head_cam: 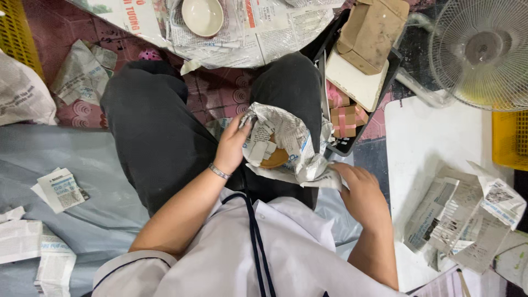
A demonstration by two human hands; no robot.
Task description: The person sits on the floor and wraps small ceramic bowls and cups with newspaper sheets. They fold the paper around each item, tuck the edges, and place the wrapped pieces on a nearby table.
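Newspaper wrapping point(286, 144), crumpled around a brown round object point(275, 158), sits at the centre of the frame on the person's lap. Fingers of the left hand point(232, 146) are spread and pressed flat against the left side of the paper bundle, thumb up near its top edge. Fingers of the right hand point(362, 190) are curled, pinching the lower right corner of the same sheet. Only a small arc of the brown object shows through the folds, so its kind cannot be told. A thin metal bracelet point(219, 171) circles the left wrist. Both forearms come up from a white shirt with dark trim, over dark trousers point(159, 132). Just right of the bundle, a black tray point(352, 144) holds small pink boxes point(345, 118) tied with ribbon. Above it lie a cardboard box point(371, 33) and a white slab. At top centre, a pale bowl point(202, 16) rests on spread newspaper. A white fan point(484, 49) stands in the upper right, and more crumpled newspaper point(467, 217) lies on a white board at lower right.
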